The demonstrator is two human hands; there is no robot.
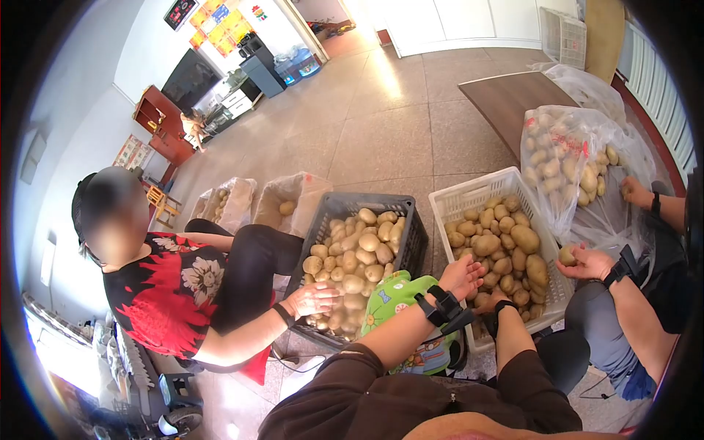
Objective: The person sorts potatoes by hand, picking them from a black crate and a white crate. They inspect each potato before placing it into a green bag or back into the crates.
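A white plastic crate [438, 213] full of potatoes [506, 253] stands before me. My left hand [460, 277] is over its near left edge, with fingers loosely spread and nothing in them. Beside it, my right hand [496, 301] reaches down among the potatoes at the near end of the crate; its fingertips are partly hidden there. Both my wrists carry dark straps, the left one with a black device [444, 308]. Left of the white crate is a dark crate [419, 249], also filled with potatoes [359, 253].
A person [176, 286] at left rests a hand [312, 299] on the dark crate's potatoes. At right another person's hand [587, 262] holds a potato [567, 255], near a clear bag of potatoes [565, 158]. A green patterned cloth [396, 293] and lined boxes [293, 198] are close by.
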